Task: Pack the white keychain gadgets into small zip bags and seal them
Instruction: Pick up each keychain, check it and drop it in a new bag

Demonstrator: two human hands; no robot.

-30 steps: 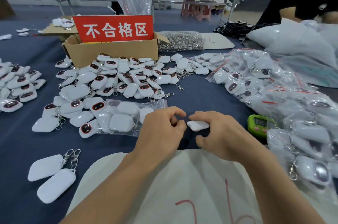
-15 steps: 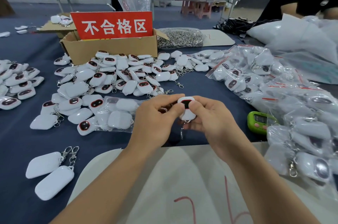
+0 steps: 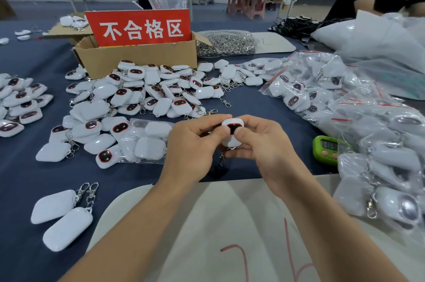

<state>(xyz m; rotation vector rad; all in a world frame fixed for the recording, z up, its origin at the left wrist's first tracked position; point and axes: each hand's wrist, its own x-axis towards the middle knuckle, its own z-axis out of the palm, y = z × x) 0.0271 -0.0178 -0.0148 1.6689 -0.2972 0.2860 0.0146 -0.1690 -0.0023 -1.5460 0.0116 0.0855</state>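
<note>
A: White keychain gadget (image 3: pixel 232 131), position?

B: Raised over the near middle of the worktop (image 3: pixel 253 106), dark screen up, metal clasp (image 3: pixel 222 159) hanging below.

A: Hands?

B: Left hand (image 3: pixel 190 143) and right hand (image 3: pixel 264 146) both grip it. Thumbs press the screen face, fingers are curled underneath.

A: Surroundings?

B: Loose pile (image 3: pixel 147 90) at the far middle, before a cardboard box (image 3: pixel 138 56). Filled zip bags (image 3: pixel 368 120) heaped along the right edge, green timer (image 3: pixel 325 149) touching them.
</note>
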